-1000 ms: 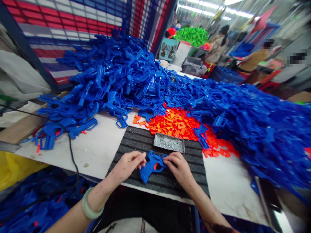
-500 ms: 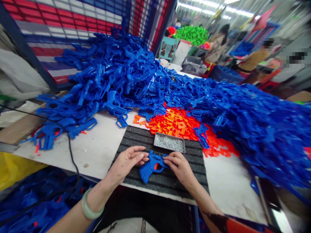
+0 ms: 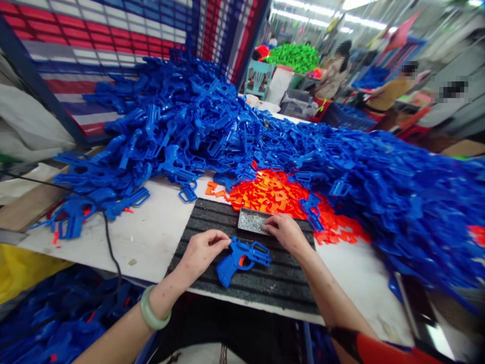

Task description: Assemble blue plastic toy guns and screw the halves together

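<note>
The left hand (image 3: 202,253) rests against the blue plastic toy pistol (image 3: 227,270), which lies flat on a black ribbed mat (image 3: 280,289) (the mat sits on the table (image 3: 151,237)), but I cannot tell if its grip is closed. The right hand (image 3: 286,233) reaches into a small metal tray (image 3: 248,221) of grey bits, and its grip is also unclear.

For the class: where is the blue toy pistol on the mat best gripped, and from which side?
The toy pistol lies flat on the mat, handle angled toward the person: likely grip the handle from the near side with the left hand, right beside it.
</note>
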A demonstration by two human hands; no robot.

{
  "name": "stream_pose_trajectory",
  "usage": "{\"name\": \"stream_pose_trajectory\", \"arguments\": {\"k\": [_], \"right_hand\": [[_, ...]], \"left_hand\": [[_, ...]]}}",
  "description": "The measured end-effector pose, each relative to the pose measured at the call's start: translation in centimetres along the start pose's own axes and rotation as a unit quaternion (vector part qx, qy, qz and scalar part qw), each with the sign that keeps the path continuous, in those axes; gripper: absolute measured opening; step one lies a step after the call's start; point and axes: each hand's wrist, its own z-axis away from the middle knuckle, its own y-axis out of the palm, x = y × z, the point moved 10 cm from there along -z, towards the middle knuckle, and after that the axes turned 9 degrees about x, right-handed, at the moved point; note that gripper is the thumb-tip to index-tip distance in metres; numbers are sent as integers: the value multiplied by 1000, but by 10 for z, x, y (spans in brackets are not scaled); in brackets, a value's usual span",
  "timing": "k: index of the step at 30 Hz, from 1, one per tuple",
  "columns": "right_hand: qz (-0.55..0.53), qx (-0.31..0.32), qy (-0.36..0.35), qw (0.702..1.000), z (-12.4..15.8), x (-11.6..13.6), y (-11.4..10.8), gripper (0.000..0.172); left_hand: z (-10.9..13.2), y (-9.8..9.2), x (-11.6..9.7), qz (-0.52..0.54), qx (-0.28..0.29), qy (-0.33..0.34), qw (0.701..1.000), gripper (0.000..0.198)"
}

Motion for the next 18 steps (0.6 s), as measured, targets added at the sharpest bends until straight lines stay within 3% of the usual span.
{"name": "stream_pose_trajectory", "arguments": {"k": [4, 7, 18], "right_hand": [[8, -1, 0, 1000, 5, 1, 0, 16], [14, -10, 4, 1000, 8, 1, -1, 17], [-20, -56, 7, 998, 14, 1, -7, 19]], "left_hand": [[2, -1, -31, -181, -55, 117, 975, 12], [3, 7, -38, -244, -58, 168, 953, 17], [10, 21, -42, -341, -58, 223, 911, 20]]}}
